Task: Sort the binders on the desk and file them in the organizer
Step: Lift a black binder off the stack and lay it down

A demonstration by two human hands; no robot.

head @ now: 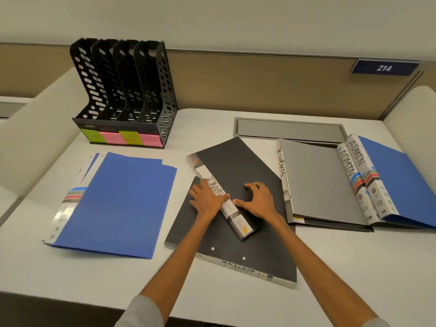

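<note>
Black perforated plastic organizer (pixel 122 90) back left on white desk (pixel 94 279), white-spined black binder (pixel 236 161) mid-desk atop second black binder (pixel 259 256), left hand (pixel 207 200) flat across its spine, right hand (pixel 259 201) spread, fingertips seemingly pressing its cover.

The organizer (pixel 122 90) is black, its walls pierced with a pattern of oval and oblong slots. The labels (pixel 122 138) across its front alternate yellow-green and pink. The tabletop (pixel 212 298) is white. Near its left edge the plain blue binders (pixel 118 204) have a white spine striped blue, grey and red. At the middle, the upper black binder (pixel 236 166) has a white spine with an orange mark. Toward the right edge are the grey binder (pixel 323 178) and the blue ADMIN binders (pixel 398 180), with white spines banded blue, red and grey.
</note>
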